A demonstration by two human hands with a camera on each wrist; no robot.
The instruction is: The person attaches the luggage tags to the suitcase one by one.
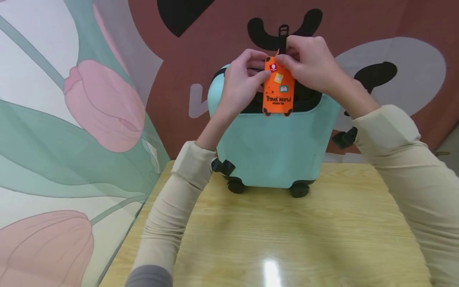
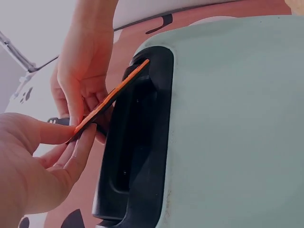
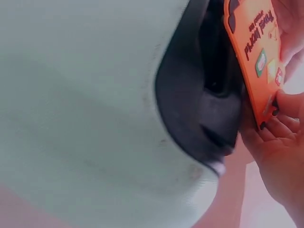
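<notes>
Head view: both hands, left hand (image 1: 241, 79) and right hand (image 1: 311, 63), are pinching the orange tag (image 1: 277, 87) against the suitcase (image 1: 272, 147) handle (image 2: 137, 142), its black strap (image 1: 283, 38) sticking up, seemingly not yet fastened.

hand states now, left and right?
Left hand: pinching the top of the orange luggage tag.
Right hand: pinching the tag's top by the black strap, over the mint suitcase.

Count: one mint suitcase (image 1: 276, 151), one orange luggage tag (image 1: 278, 88), three visible wheels (image 1: 299, 189), two hands (image 1: 242, 81), one table (image 1: 287, 239).
</notes>
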